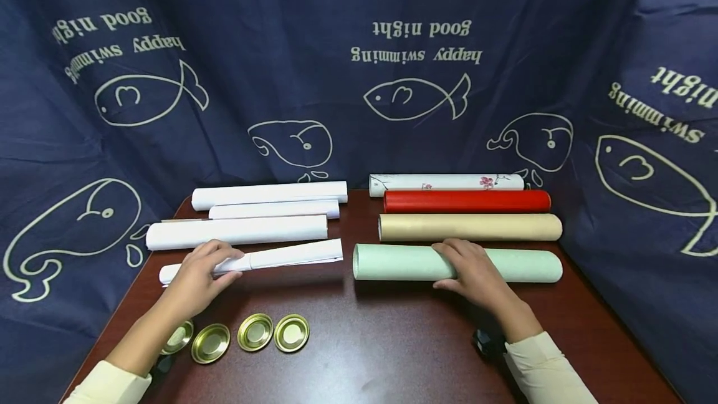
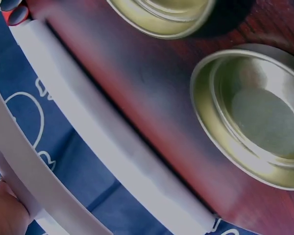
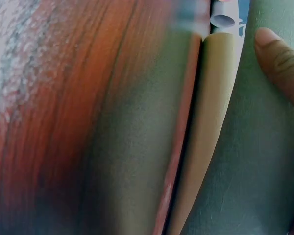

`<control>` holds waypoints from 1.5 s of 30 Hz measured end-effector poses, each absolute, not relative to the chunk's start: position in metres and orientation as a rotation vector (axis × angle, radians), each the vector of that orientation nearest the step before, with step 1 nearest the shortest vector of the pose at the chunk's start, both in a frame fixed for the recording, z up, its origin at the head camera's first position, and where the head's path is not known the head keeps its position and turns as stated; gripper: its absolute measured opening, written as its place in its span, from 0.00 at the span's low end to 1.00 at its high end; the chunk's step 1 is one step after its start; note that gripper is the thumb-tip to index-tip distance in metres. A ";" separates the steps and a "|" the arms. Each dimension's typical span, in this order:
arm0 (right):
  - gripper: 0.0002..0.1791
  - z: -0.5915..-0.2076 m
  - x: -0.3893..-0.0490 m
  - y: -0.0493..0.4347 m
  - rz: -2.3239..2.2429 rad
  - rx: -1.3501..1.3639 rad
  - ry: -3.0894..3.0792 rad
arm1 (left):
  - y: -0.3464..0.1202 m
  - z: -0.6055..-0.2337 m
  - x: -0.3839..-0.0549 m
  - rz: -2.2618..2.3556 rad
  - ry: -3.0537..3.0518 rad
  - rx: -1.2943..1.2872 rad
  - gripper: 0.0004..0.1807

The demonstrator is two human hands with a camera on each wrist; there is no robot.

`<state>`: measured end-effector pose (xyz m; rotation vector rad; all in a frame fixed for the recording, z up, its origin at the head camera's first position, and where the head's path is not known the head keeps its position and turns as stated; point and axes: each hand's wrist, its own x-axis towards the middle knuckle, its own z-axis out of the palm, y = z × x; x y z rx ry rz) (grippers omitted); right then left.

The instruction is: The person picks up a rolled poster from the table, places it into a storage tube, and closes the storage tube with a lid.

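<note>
In the head view my left hand (image 1: 204, 270) grips a rolled sheet of white paper (image 1: 297, 254), thumb in front and fingers over the top. The left wrist view shows part of this hand (image 2: 7, 208) at the lower left, against the curved paper (image 2: 39, 181). My right hand (image 1: 471, 270) holds a pale green cardboard tube (image 1: 527, 265) around its middle, thumb at the near side and fingers over the top. In the right wrist view its thumb (image 3: 279, 58) lies along the green surface (image 3: 240, 161).
Behind the left hand lie several white paper rolls (image 1: 280, 230). Beyond the green tube lie a beige tube (image 1: 471, 227), a red tube (image 1: 465, 201) and a white flowered tube (image 1: 449, 182). Several gold metal lids (image 1: 291, 333) sit at the front left. A blue printed curtain (image 1: 348, 80) surrounds the table.
</note>
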<state>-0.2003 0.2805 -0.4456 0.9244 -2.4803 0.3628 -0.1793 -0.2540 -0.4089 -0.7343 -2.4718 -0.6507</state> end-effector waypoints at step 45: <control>0.41 -0.443 -0.186 0.266 0.386 0.976 -2.381 | -0.148 -0.399 -0.168 -0.369 -2.385 -1.009 0.22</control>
